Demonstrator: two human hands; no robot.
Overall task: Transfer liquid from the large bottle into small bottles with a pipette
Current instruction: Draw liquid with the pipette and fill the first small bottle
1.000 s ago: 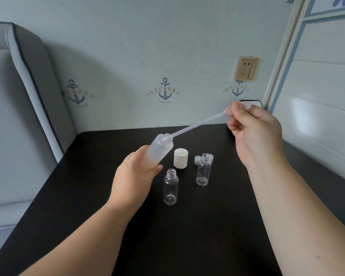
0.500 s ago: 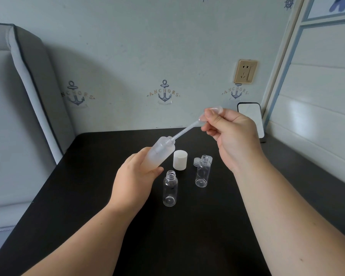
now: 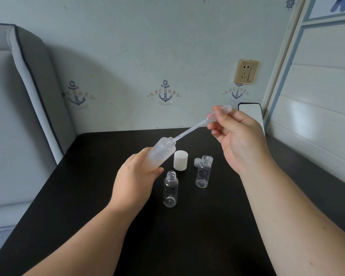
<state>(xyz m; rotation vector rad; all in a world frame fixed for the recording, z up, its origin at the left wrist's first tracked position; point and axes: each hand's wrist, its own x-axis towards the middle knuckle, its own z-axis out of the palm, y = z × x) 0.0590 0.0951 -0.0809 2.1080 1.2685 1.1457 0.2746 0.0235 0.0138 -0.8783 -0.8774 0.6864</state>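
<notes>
Wallpaper point(image 3: 127, 56): I read "ANCHORS" arched over each navy anchor motif — clearest on the middle one point(image 3: 165, 94); left point(image 3: 77, 94) and right point(image 3: 236, 92) partly legible.
Large frosted bottle point(image 3: 161, 154): faint print on its side — I can't read it.

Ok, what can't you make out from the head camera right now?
- Liquid level in the large bottle: frosted wall and the left hand hide it.
- Pipette tip: inside the bottle's neck.
- Pipette bulb: mostly covered by the right hand fingers.
- Small caps: partly behind a small bottle.
</notes>
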